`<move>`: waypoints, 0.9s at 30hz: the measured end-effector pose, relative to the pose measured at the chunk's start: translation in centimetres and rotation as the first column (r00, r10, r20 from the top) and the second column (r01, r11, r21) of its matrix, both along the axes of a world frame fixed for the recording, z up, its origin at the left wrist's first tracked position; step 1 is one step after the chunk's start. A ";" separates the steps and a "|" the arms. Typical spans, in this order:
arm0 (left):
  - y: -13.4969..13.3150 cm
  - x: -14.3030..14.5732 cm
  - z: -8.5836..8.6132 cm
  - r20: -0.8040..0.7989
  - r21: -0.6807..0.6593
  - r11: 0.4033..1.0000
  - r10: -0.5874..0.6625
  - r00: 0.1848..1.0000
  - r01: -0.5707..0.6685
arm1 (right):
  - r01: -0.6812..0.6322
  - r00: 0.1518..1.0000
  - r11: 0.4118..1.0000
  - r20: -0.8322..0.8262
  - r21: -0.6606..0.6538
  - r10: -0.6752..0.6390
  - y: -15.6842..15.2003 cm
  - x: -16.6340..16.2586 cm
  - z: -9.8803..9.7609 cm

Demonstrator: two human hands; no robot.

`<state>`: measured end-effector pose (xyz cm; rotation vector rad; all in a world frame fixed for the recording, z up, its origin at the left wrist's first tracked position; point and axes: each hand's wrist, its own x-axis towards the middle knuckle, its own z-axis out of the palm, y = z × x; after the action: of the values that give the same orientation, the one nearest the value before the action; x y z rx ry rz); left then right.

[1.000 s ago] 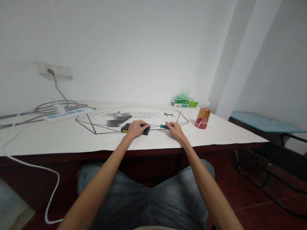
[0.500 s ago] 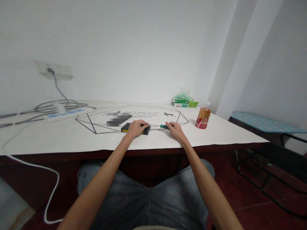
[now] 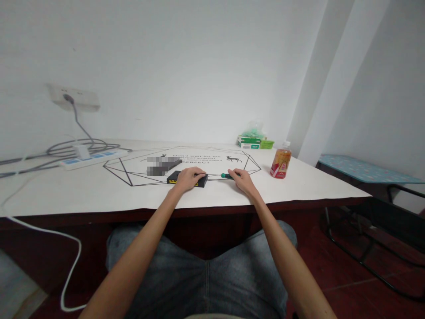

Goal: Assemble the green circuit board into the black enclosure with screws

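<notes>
A flat black network switch [image 3: 202,182] with yellow ports along its near side lies on the white table. My left hand [image 3: 188,178] rests over it, fingers curled round its top and hiding much of it. To the right, my right hand [image 3: 241,179] is closed on what looks like a screwdriver [image 3: 225,176] with a green and black handle; the green end points left, and the rest is hidden in the hand. The two hands are apart. Just behind the switch lies a dark, oblong object [image 3: 171,166], partly blurred by pixels.
A drink bottle [image 3: 280,160] stands right of my right hand. Green boxes [image 3: 249,142] and a plastic bag sit by the wall. Leftward are a white power strip [image 3: 93,159] and coiled grey cables [image 3: 55,149]. A blue-topped folding table [image 3: 372,169] stands at the right.
Hardly anything differs. Both hands keep their places on the switch and the screwdriver; the view has shifted very slightly.
</notes>
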<state>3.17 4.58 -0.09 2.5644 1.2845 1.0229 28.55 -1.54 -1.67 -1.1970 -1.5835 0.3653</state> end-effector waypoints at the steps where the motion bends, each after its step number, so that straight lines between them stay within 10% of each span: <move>1: 0.0 0.0 0.0 -0.003 -0.001 1.000 0.001 1.000 -0.001 | 0.004 1.000 1.000 0.002 0.000 -0.004 0.0 0.0 0.0; 27: -0.8 0.6 0.4 -0.265 0.071 0.986 0.164 0.950 -0.150 | 0.110 0.985 0.991 -0.126 -0.073 -0.118 -0.9 -0.2 0.2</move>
<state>3.79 3.74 0.34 2.7525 1.5693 0.7526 28.31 -2.40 -1.49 -1.2828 -1.3935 0.4156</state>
